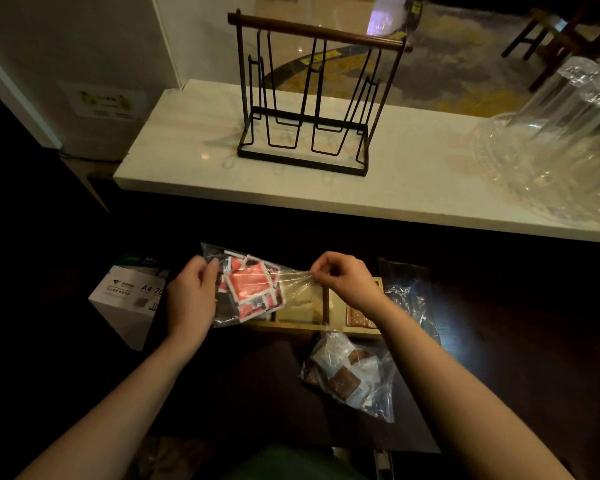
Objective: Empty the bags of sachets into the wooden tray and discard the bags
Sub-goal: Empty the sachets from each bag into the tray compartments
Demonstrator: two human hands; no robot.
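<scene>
Both hands stretch a clear plastic bag of red sachets over the wooden tray

Left hand grips its left end, right hand pinches its right edge; the compartmented light wooden tray sits beneath, a clear bag of brown sachets against its near edge

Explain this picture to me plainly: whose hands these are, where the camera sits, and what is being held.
There is no machine here. A person wears one camera on the head, looking down at their own bare hands. The left hand and right hand stretch a clear bag of red sachets between them, above a wooden tray with compartments. A second bag of brown sachets lies nearer the person, and an empty-looking clear bag lies right of the tray. Behind, a white counter carries a wire rack.
</scene>
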